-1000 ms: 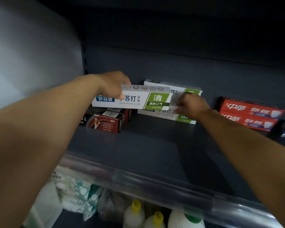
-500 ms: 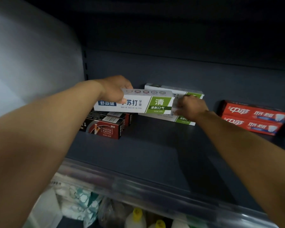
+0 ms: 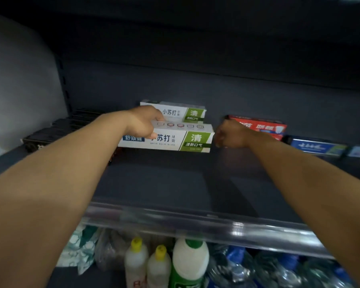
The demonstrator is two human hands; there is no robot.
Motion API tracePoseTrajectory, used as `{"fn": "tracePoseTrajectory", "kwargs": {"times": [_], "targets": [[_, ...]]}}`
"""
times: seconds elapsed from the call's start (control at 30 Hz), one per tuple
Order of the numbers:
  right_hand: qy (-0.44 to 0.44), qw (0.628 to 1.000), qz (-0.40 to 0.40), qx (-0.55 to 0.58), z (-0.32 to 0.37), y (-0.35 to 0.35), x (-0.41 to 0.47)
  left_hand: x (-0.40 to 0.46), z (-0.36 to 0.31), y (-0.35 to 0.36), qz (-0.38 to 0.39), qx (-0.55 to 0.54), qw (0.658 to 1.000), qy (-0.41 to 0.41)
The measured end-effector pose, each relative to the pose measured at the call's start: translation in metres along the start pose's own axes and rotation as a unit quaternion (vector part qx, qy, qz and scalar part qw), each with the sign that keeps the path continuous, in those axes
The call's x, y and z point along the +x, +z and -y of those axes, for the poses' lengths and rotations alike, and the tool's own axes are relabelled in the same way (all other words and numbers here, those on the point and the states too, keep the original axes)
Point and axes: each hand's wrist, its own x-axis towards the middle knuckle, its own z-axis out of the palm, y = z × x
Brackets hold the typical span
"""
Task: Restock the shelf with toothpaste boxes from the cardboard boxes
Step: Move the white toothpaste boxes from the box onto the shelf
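On dark grey shelf [image 3: 164, 183] | left hand [image 3: 142, 121] fingers curl around white-and-green toothpaste box [image 3: 181, 139], before matching box [image 3: 183, 112] | right hand [image 3: 230, 134] curled at its end, contact unclear | red boxes [image 3: 262, 126] right.

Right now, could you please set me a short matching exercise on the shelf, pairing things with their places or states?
Things:
1. white-green box
2. red boxes
3. black boxes
4. right hand

Places or states:
A. at the shelf's far left
B. held by the left hand
C. fingers curled, beside the box's green end
D. right of the right hand

Pairs: 1-B, 2-D, 3-A, 4-C
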Motion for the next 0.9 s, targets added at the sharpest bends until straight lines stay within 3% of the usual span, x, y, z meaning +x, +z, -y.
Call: {"fn": "tracePoseTrajectory", "kwargs": {"times": [0.13, 0.43, 0.9], "targets": [[0.005, 0.999, 0.038, 0.023, -0.016, -0.002, -0.020, 0.006, -0.016, 0.025, 0.030, -0.004, 1.000, -0.001], [0.006, 0.995, 0.036, 0.096, -0.044, 0.006, -0.033, 0.028, -0.024, 0.057, 0.046, 0.005, 0.999, 0.003], [-0.019, 0.997, -0.006, 0.080, -0.047, 0.027, -0.003, 0.075, 0.021, 0.070, -0.073, 0.061, 0.995, 0.044]]}}
